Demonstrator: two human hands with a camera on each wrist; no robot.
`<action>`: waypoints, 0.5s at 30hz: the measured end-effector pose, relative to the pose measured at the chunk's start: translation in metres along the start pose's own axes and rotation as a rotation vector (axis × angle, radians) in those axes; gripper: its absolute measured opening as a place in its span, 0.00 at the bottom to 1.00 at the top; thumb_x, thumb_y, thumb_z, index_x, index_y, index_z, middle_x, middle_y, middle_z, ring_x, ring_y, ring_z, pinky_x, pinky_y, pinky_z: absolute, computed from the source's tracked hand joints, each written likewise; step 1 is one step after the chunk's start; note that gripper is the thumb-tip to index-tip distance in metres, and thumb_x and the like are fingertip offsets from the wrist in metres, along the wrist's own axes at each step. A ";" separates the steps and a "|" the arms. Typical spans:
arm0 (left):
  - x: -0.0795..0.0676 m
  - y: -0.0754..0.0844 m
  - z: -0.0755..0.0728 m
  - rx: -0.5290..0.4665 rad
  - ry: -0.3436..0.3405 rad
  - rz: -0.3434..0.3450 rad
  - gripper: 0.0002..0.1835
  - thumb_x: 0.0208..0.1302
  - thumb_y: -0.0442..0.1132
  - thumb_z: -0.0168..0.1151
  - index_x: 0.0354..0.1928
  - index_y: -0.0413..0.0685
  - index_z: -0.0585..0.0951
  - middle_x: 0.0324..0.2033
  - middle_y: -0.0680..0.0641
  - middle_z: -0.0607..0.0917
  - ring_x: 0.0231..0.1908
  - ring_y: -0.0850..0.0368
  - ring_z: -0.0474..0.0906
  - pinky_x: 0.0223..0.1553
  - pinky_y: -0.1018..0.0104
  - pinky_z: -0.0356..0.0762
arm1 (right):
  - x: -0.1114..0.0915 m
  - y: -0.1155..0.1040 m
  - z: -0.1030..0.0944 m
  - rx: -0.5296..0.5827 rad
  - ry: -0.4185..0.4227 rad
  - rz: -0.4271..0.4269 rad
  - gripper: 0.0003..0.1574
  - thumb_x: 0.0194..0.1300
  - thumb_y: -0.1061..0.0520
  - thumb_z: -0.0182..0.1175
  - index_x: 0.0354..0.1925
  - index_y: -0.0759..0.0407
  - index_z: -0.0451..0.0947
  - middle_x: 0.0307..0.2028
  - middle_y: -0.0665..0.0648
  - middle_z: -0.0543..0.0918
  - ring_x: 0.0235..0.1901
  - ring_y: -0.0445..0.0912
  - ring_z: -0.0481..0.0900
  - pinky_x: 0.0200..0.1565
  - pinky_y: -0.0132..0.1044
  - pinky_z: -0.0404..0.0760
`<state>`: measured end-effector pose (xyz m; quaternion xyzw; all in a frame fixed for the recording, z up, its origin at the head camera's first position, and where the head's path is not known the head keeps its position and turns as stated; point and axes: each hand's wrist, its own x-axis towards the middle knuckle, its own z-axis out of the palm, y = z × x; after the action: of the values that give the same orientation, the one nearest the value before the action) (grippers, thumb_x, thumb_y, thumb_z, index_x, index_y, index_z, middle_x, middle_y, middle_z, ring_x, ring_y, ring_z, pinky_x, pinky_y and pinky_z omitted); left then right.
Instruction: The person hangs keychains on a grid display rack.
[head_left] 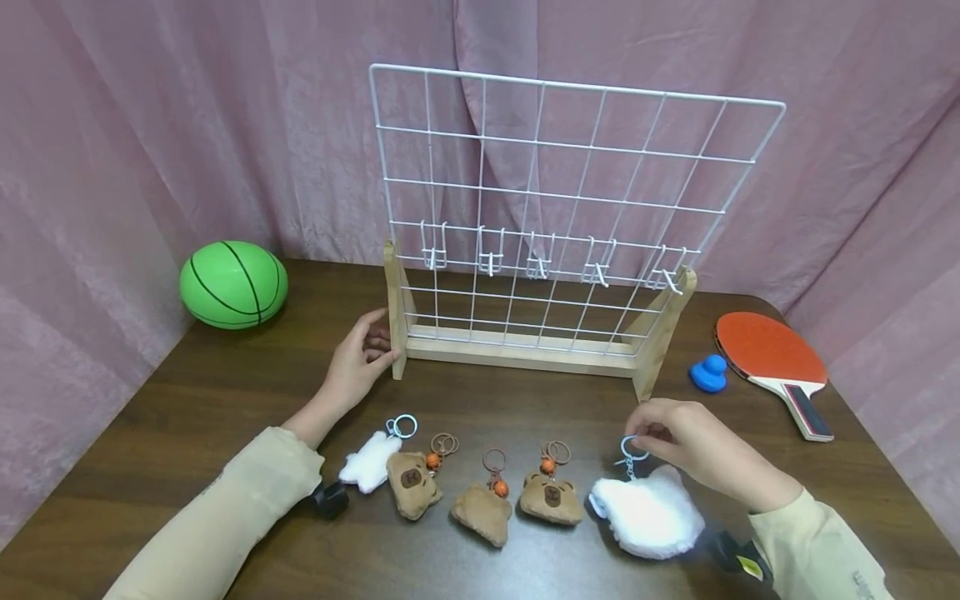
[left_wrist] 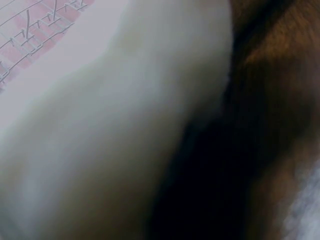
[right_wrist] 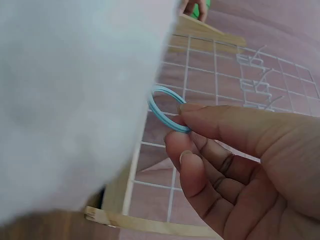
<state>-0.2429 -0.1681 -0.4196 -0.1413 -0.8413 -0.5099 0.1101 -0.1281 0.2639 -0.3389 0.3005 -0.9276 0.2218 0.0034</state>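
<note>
My right hand [head_left: 686, 433] pinches the light blue key ring [right_wrist: 167, 109] of a large white plush keychain [head_left: 648, 512] between thumb and forefinger. In the right wrist view the white plush fills the left side, and the wire grid stands behind the ring. My left hand [head_left: 356, 362] holds the left upright [head_left: 397, 321] of the wooden stand, thumb at its front edge and fingers at its outer side. The stand bears a white wire grid [head_left: 555, 196] with a row of several white hooks [head_left: 537, 265]. The left wrist view is mostly covered by a blurred pale sleeve [left_wrist: 115, 130].
Between my arms lie a small white plush keychain [head_left: 371, 462] and three brown ones [head_left: 412, 487], [head_left: 483, 512], [head_left: 551, 500]. A green ball [head_left: 234, 285] sits back left. A blue rubber duck [head_left: 708, 375] and a red table tennis paddle [head_left: 772, 346] lie at right. Pink curtains [head_left: 225, 125] hang behind.
</note>
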 end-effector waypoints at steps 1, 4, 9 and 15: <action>0.000 0.000 0.000 -0.006 0.000 -0.002 0.34 0.61 0.26 0.62 0.68 0.36 0.62 0.47 0.31 0.77 0.45 0.41 0.77 0.41 0.82 0.76 | -0.001 -0.001 -0.002 0.001 0.002 -0.002 0.11 0.56 0.65 0.67 0.33 0.50 0.81 0.29 0.40 0.80 0.29 0.29 0.71 0.30 0.26 0.78; 0.000 0.000 0.001 -0.012 0.003 0.001 0.34 0.60 0.26 0.62 0.67 0.36 0.62 0.47 0.31 0.77 0.45 0.41 0.77 0.41 0.84 0.75 | -0.002 -0.002 -0.008 -0.007 0.012 -0.019 0.11 0.55 0.65 0.67 0.33 0.50 0.80 0.29 0.40 0.79 0.29 0.28 0.71 0.30 0.26 0.77; 0.000 -0.001 0.001 -0.004 0.005 0.008 0.35 0.59 0.25 0.63 0.68 0.37 0.61 0.47 0.32 0.78 0.45 0.42 0.77 0.40 0.86 0.75 | -0.003 -0.003 -0.016 -0.022 0.039 -0.048 0.11 0.54 0.66 0.68 0.31 0.51 0.80 0.28 0.40 0.79 0.29 0.27 0.70 0.29 0.26 0.76; 0.001 -0.002 0.001 0.006 0.004 0.010 0.35 0.59 0.26 0.63 0.68 0.37 0.62 0.47 0.32 0.78 0.45 0.42 0.78 0.41 0.81 0.78 | -0.005 -0.002 -0.022 -0.040 0.088 -0.085 0.14 0.51 0.67 0.70 0.31 0.49 0.79 0.27 0.38 0.79 0.28 0.26 0.71 0.28 0.25 0.77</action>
<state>-0.2442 -0.1681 -0.4212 -0.1445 -0.8419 -0.5071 0.1147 -0.1262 0.2747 -0.3187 0.3294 -0.9172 0.2159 0.0596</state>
